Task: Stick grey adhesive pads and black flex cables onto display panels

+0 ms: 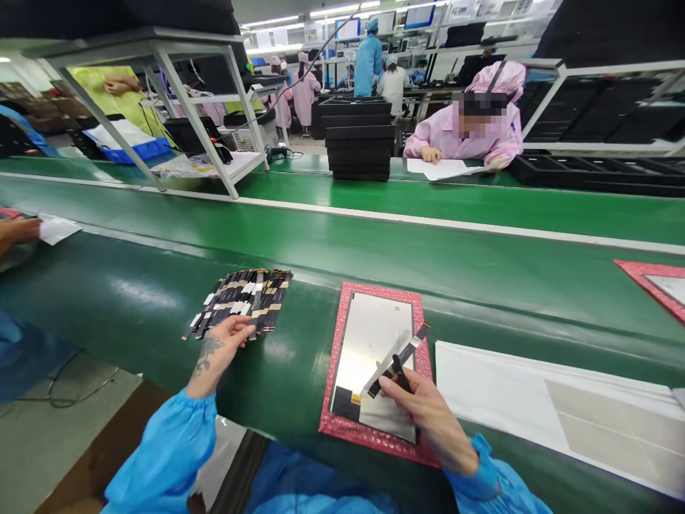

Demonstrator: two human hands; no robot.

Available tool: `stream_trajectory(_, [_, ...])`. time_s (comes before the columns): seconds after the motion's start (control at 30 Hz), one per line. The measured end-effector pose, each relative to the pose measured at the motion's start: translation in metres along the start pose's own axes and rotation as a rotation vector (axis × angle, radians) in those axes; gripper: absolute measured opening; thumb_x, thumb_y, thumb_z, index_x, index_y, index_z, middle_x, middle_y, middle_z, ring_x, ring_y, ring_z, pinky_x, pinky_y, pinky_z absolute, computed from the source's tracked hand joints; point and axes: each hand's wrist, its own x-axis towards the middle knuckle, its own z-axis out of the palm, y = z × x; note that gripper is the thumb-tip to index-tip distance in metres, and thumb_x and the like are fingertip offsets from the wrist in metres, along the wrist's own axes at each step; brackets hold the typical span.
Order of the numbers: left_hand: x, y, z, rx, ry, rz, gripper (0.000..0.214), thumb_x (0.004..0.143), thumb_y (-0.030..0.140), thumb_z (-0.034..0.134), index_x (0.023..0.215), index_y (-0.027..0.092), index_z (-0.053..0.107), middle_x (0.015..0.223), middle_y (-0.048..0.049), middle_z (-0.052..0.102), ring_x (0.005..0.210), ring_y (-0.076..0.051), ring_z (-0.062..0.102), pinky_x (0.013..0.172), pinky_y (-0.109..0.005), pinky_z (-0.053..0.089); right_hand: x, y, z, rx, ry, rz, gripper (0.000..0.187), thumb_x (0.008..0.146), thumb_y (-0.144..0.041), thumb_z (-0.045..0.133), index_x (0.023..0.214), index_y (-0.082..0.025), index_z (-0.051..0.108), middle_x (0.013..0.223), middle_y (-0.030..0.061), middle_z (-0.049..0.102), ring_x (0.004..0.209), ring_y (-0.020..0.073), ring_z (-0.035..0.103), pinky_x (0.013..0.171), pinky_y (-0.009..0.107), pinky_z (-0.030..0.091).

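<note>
A silver display panel lies on a pink foam sheet on the green conveyor belt in front of me. My right hand rests over the panel's lower right, fingers closed on a black flex strip that slants up across the panel. My left hand reaches to a fanned pile of black flex strips on the belt, its fingertips pinching at the pile's near edge. Both my sleeves are blue.
A white sheet stack lies right of the panel. Another pink sheet with a panel sits far right. Across the belt a person in pink works on paper beside stacked black trays. Another person's hand is at left.
</note>
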Motion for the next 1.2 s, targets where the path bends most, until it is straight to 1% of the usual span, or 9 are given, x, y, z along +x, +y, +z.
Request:
stream_trajectory(0.07, [0.002,-0.009,-0.005,0.108,0.15,0.123,0.054,0.055,0.062,0.068,0.083,0.016,0.063,0.068,-0.0028,0.056,0.061,-0.017,0.05,0.061,-0.032,0.047,0.006,-0.003,-0.002,-0.087,-0.026,-0.008,0.053,0.069,-0.066,0.061,0.075,-0.014,0.055,0.059,-0.0019,0.04,0.05,0.0077,0.027,0.048,0.024,0.018])
stream_trajectory(0.13, [-0.016,-0.014,0.008,0.183,0.197,0.276,0.044,0.069,0.057,0.062,0.087,0.017,0.067,0.084,-0.0073,0.059,0.076,-0.021,0.054,0.076,-0.036,0.048,0.013,-0.006,-0.003,-0.228,-0.065,-0.058,0.047,0.073,-0.061,0.053,0.075,-0.014,0.055,0.063,0.0009,0.045,0.054,0.01,0.033,0.049,0.025,0.023])
stream_trajectory(0.2, [-0.048,-0.015,0.034,0.215,0.062,0.432,0.034,0.079,0.051,0.058,0.086,0.02,0.071,0.087,-0.0069,0.063,0.085,-0.021,0.058,0.083,-0.034,0.048,0.019,-0.007,-0.003,-0.362,-0.082,-0.121,0.038,0.076,-0.053,0.05,0.073,-0.015,0.055,0.065,0.0027,0.049,0.059,0.0136,0.04,0.054,0.027,0.029])
stream_trajectory(0.27, [-0.084,-0.015,0.065,0.22,-0.143,0.6,0.026,0.088,0.044,0.056,0.089,0.024,0.073,0.083,-0.003,0.064,0.081,-0.016,0.06,0.076,-0.026,0.049,0.024,-0.005,-0.002,-0.436,-0.067,-0.168,0.028,0.077,-0.044,0.052,0.07,-0.017,0.055,0.07,0.0044,0.052,0.068,0.0178,0.047,0.062,0.03,0.035])
stream_trajectory(0.37, [-0.126,-0.013,0.101,0.286,-0.267,1.036,0.034,0.1,0.037,0.041,0.11,0.018,0.068,0.09,-0.0071,0.062,0.084,-0.017,0.058,0.074,-0.028,0.05,0.026,0.001,0.003,-0.548,-0.022,-0.266,0.017,0.082,-0.031,0.051,0.073,-0.018,0.057,0.092,0.0083,0.056,0.084,0.0221,0.053,0.078,0.036,0.039])
stream_trajectory(0.57, [-0.142,-0.011,0.112,0.366,-0.274,1.02,0.029,0.1,0.03,0.041,0.113,0.019,0.064,0.09,-0.0067,0.06,0.085,-0.018,0.054,0.076,-0.032,0.049,0.021,0.011,0.012,-0.782,0.009,-0.33,0.018,0.092,-0.021,0.041,0.083,-0.015,0.056,0.104,0.0114,0.053,0.09,0.0232,0.055,0.077,0.038,0.045])
stream_trajectory(0.73, [-0.145,-0.018,0.11,0.299,-0.228,0.916,0.023,0.098,0.024,0.046,0.104,0.019,0.068,0.087,-0.0066,0.06,0.085,-0.018,0.054,0.075,-0.03,0.049,0.018,0.011,0.013,-0.674,-0.049,-0.372,0.015,0.092,-0.015,0.043,0.091,-0.015,0.058,0.114,0.0114,0.053,0.099,0.0216,0.057,0.087,0.037,0.048])
stream_trajectory(0.9, [-0.143,-0.009,0.103,0.343,-0.269,1.047,0.018,0.094,0.017,0.052,0.103,0.018,0.067,0.089,-0.0051,0.062,0.086,-0.016,0.056,0.079,-0.027,0.05,0.016,0.01,0.016,-0.753,-0.072,-0.397,0.015,0.091,-0.014,0.045,0.091,-0.013,0.06,0.112,0.0121,0.055,0.099,0.0247,0.058,0.085,0.04,0.05])
stream_trajectory(1.2, [-0.142,-0.006,0.101,0.342,-0.281,1.016,0.017,0.094,0.018,0.053,0.104,0.018,0.066,0.09,-0.0053,0.061,0.086,-0.016,0.056,0.079,-0.026,0.049,0.015,0.011,0.018,-0.873,-0.053,-0.407,0.013,0.092,-0.014,0.047,0.085,-0.013,0.058,0.104,0.0114,0.055,0.088,0.0215,0.057,0.077,0.037,0.05])
